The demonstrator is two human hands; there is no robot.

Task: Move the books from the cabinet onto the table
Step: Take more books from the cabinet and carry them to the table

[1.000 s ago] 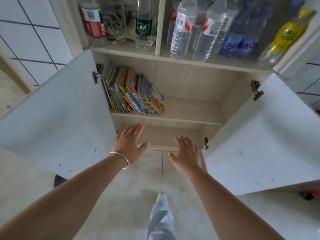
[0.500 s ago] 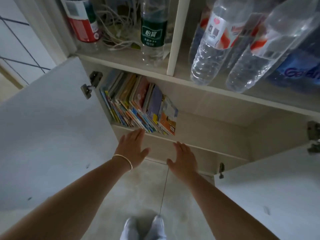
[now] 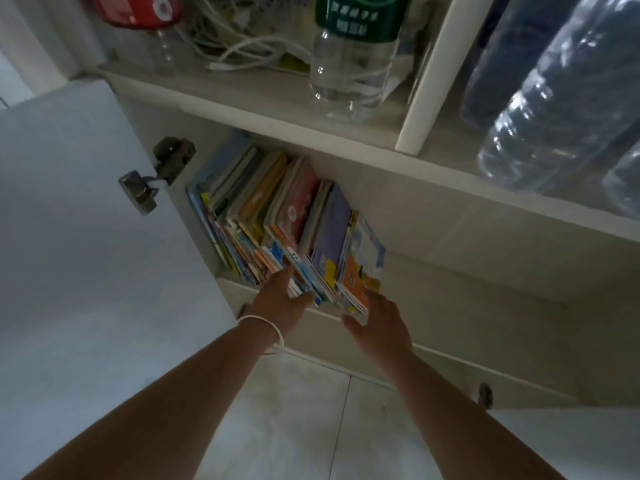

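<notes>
Pale wood is framing the cabinet, and I am looking down past both arms into its shelf, where the books are leaning in a slanted row against the left wall, spines and lower edges turned toward me. They are all sitting on that shelf; the table is not showing anywhere.

I am reaching with the left hand, fingers straight and spread, its fingertips touching the bottom edges of the middle books. The right hand is also wide, palm turned inward just beside the outermost orange book, close enough that I cannot tell whether it is touching. Neither hand is holding anything. I am judging that the two palms are bracketing the row so the leaning books can be squeezed together and lifted out as one stack.

Above, on the upper shelf, a green-labelled bottle is standing beside tangled cables. The left door is hanging open beside my wrist.
</notes>
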